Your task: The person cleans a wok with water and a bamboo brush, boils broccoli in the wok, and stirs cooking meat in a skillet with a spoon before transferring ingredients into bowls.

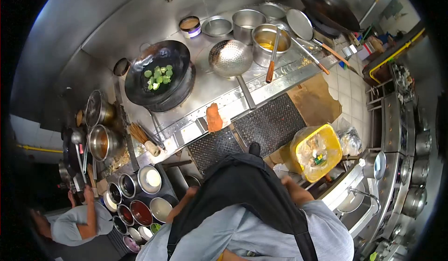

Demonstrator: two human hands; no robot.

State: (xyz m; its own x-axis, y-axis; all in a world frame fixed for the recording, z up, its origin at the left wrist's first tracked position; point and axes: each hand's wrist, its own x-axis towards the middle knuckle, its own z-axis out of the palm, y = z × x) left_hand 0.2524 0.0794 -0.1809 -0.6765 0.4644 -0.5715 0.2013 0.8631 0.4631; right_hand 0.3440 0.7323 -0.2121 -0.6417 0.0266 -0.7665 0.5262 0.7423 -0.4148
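Note:
Both of my forearms hang beside the black apron. My left hand (190, 192) shows only in part at the apron's left edge, its fingers hidden. At the right edge my right hand (287, 181) is partly visible, with its fingers hidden too. Ahead, a black wok (135, 81) on a burner holds green vegetable slices (158, 76). A perforated ladle (230, 58) lies on the steel counter (205, 81) to its right. An orange cloth (214, 118) rests on the counter's front edge.
Round tubs of sauces (141, 213) stand at the lower left, near another person (77, 223) at a second wok. Metal pots (248, 23) line the counter's back. A yellow bin (317, 153) with waste stands at the right, before a steel sink (352, 200).

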